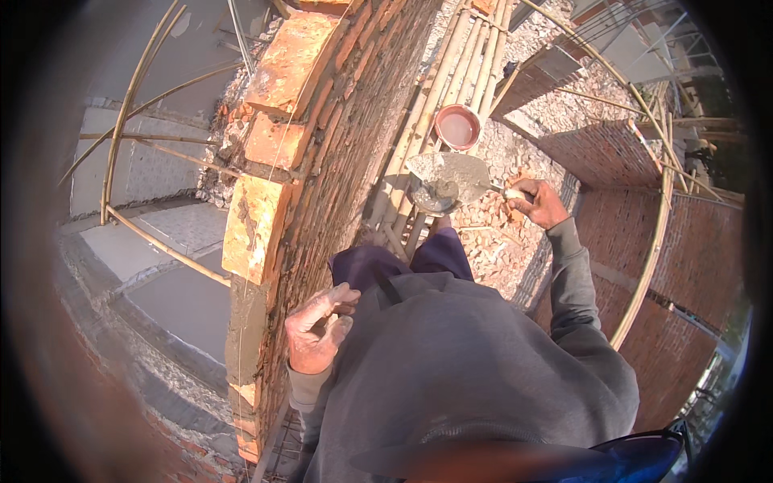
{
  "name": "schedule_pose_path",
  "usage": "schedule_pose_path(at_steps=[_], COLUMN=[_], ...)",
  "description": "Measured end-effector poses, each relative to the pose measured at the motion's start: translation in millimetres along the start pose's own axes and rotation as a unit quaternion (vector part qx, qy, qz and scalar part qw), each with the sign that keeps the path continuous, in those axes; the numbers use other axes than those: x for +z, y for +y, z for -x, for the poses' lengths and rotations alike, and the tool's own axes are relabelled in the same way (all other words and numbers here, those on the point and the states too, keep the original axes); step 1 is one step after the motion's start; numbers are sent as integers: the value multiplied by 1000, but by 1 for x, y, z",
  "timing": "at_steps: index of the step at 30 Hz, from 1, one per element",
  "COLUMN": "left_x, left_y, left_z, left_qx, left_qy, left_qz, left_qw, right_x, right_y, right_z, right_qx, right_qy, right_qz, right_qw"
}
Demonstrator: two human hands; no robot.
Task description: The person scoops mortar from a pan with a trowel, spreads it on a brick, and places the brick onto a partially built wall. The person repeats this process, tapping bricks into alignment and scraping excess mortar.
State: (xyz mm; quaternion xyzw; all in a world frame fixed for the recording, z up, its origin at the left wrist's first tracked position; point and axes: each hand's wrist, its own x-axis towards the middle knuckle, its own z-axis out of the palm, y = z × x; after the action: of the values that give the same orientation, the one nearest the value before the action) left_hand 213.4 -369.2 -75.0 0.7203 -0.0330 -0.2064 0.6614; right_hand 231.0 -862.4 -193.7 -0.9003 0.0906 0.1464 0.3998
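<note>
My right hand [541,203] grips a trowel [460,172] by its handle. The trowel's broad grey blade carries wet mortar and points left, over a mortar pan [435,197] that it partly hides. Closer to my body, my left hand [318,326] hangs beside the brick wall [366,105], fingers loosely curled, a gap between them and the thumb, nothing visible in it. Along the wall top lie orange bricks [256,228], and grey mortar [245,322] covers the stretch nearest my left hand. A thin string [283,145] runs over the bricks.
Bamboo poles [439,80] form a walkway beside the wall, with a red tub [457,127] of liquid on it. Broken brick rubble [515,153] covers the ground below right. Curved bamboo poles [644,298] stand right; others [121,153] stand left. Lower brick walls [604,153] rise beyond.
</note>
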Motion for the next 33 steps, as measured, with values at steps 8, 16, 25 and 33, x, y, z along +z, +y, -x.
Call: schedule_pose_path(at_steps=[8,16,25,33], left_x=[51,95,237,259], left_y=[-184,-434,-672,-763], left_z=[-117,-141,-61,-84], left_qx=[-253,-451,-298,-481], left_qy=[-12,27,-276,-301], left_qz=[-165,-49,-493,-306], left_qw=[953,891,769,764], right_x=[242,282,386,341], right_y=[219,365,357,374], right_z=[-65,-174,-133,-104], right_qx=[210,261,191,253], right_qy=[-104,-41,-140,-54], right_qz=[200,322,218,166], right_qw=[951,909,947,952])
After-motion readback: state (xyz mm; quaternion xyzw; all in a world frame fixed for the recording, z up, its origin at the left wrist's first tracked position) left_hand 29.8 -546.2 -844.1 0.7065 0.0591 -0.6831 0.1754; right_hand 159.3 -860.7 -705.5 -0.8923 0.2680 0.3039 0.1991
